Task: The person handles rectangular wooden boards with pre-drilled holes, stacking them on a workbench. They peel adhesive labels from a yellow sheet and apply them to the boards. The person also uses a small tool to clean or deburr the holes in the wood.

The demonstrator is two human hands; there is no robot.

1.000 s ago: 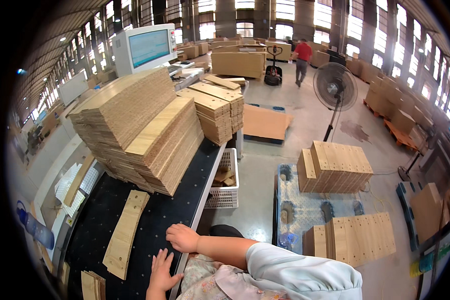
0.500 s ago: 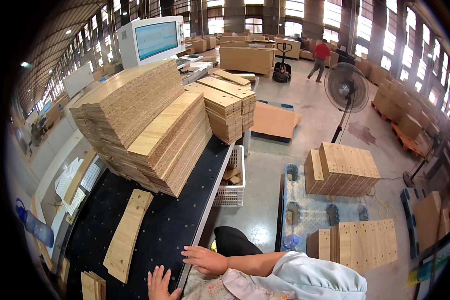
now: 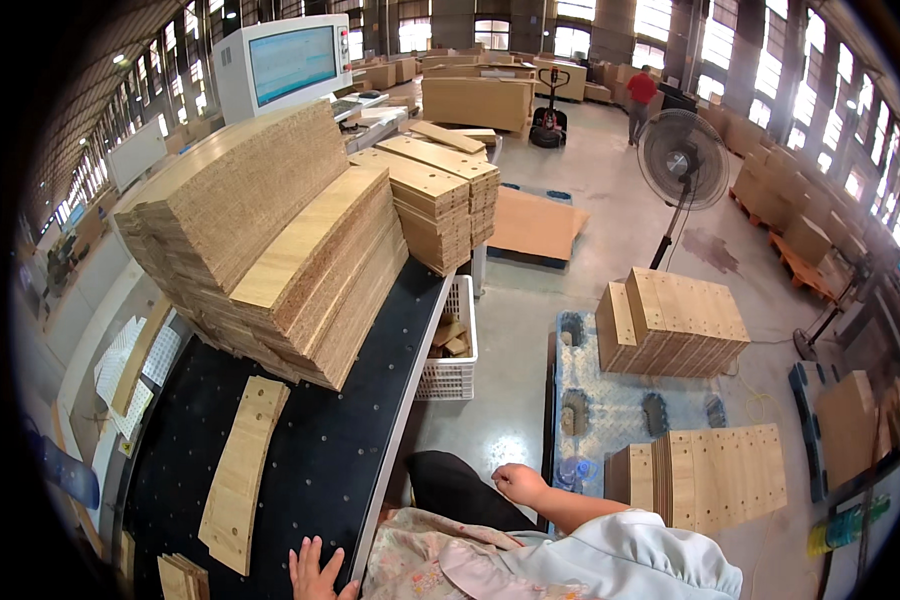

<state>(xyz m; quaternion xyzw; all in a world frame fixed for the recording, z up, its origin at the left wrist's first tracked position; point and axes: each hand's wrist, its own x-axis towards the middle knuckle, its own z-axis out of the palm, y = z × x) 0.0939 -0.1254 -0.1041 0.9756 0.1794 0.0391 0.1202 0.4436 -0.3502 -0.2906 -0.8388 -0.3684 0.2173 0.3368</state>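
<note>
Board (image 3: 240,475) of pale wood lies flat on the black table (image 3: 335,460), left of the left hand (image 3: 315,575) and mostly farther from the body than that hand's fingertips. A strip of bare black surface separates the two, so they are near each other but not touching. The left hand is clearly the nearer one; the right hand (image 3: 522,485) is off beyond the table's right edge, well apart from the board, close to the near side of the blue pallet (image 3: 620,405).

The left fingers are spread and straight over the tabletop, with nothing between them. The right fingers look loosely bent — I cannot tell how far they close, or whether they hold anything small.

The board's long axis runs away from the body, its near end to the left and its far end slanting a little to the right. That far end points toward the tall stack (image 3: 255,200) and stops just beside its base. The board's long sides bow slightly. Left of its near end is a small pile (image 3: 182,578), partly cut off by the lower edge of the view.
</note>
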